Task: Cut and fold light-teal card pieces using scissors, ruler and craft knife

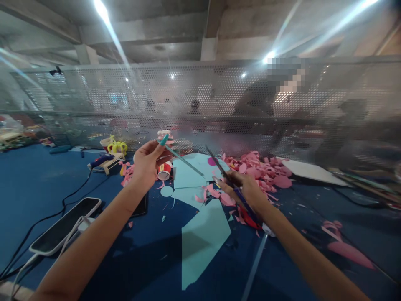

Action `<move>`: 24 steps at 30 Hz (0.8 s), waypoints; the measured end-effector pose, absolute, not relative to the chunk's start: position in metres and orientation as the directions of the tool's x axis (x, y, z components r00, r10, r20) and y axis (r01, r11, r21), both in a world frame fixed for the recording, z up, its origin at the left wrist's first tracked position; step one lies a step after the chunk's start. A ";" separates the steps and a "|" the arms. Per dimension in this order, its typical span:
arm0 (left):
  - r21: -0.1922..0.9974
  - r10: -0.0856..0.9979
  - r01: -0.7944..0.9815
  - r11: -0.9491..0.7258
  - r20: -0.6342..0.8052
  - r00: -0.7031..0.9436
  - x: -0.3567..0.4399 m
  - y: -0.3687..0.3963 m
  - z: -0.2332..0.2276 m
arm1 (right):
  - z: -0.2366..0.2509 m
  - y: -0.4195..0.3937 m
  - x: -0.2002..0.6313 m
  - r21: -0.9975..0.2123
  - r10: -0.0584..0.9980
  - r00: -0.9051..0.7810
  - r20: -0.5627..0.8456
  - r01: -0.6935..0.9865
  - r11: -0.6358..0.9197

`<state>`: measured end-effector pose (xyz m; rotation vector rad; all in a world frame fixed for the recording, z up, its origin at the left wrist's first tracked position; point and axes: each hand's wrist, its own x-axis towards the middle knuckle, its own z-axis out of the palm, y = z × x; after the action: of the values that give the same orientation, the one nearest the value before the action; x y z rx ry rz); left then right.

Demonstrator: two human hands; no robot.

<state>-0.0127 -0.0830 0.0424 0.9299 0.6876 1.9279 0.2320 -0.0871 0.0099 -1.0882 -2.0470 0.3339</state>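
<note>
My left hand (pixel 146 161) pinches a thin strip of teal paper (pixel 186 161) that slants down to the right. A brighter teal pointed piece shows at my thumb tip. My right hand (pixel 246 188) is closed round scissors (pixel 218 164) with dark blades and blue handles. The blades point up and left, apart from the strip's free end. Beneath my hands lie light teal paper sheets (pixel 203 238), a small teal paper circle (pixel 167 191) and a magenta circle (pixel 212 161). Pink paper scraps (pixel 250 165) pile up beside my right hand.
At left lie a phone (pixel 67 223) with white cables and a glue gun (pixel 102 159) on a small wooden stand. A red paper cup (pixel 164 171) and a yellow curled ornament (pixel 117 146) stand farther back. A perforated metal screen (pixel 188 96) borders the blue table; a person is beyond it.
</note>
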 end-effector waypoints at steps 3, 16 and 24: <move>0.740 0.861 -0.452 -0.497 0.358 -0.361 -0.015 -0.082 0.043 | 0.016 -0.082 0.243 -0.225 0.734 -0.385 0.560 0.782 0.581; 0.740 0.855 -0.438 -0.511 0.384 -0.350 -0.015 -0.079 0.039 | 0.006 -0.082 0.239 0.036 0.685 -0.404 0.607 0.874 0.484; 0.733 0.846 -0.431 -0.526 0.402 -0.350 -0.015 -0.078 0.037 | 0.003 -0.081 0.240 0.047 0.678 -0.414 0.608 0.871 0.489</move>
<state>-0.0150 -0.0779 0.0366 0.9971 0.6604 1.9609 0.2403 -0.0806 0.0034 -1.2739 -2.2171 -0.4903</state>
